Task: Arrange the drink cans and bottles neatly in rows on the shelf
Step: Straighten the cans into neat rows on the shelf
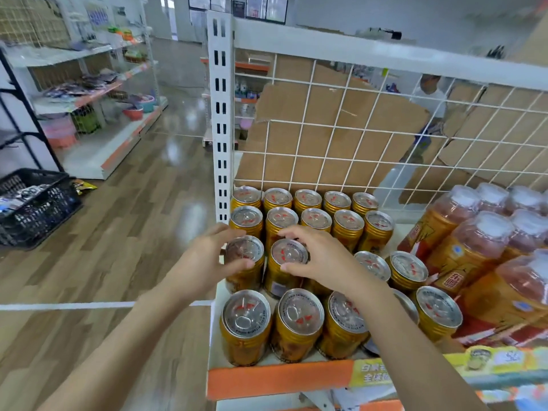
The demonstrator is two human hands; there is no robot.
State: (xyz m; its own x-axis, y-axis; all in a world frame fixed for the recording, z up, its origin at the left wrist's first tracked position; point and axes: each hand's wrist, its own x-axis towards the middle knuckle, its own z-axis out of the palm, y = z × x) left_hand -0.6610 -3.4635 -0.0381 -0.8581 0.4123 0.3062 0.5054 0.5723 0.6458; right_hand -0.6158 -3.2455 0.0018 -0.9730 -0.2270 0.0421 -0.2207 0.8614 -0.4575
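Several gold drink cans with silver pull-tab lids stand in rows on the white shelf (214,345), which has an orange front strip. My left hand (207,256) grips the rim of a gold can (245,251) at the left end of the third row. Beside it, my right hand (320,256) grips the lid of a second gold can (289,254). Both cans stand upright on the shelf. Orange bottles with clear caps (474,247), wrapped in plastic packs, fill the shelf's right side.
A white slotted upright (220,114) and a wire grid backed by cardboard (326,129) close the shelf's rear. A black crate (32,206) sits on the wooden floor at left. Other stocked shelves (89,93) stand far left. A person (430,114) is behind the grid.
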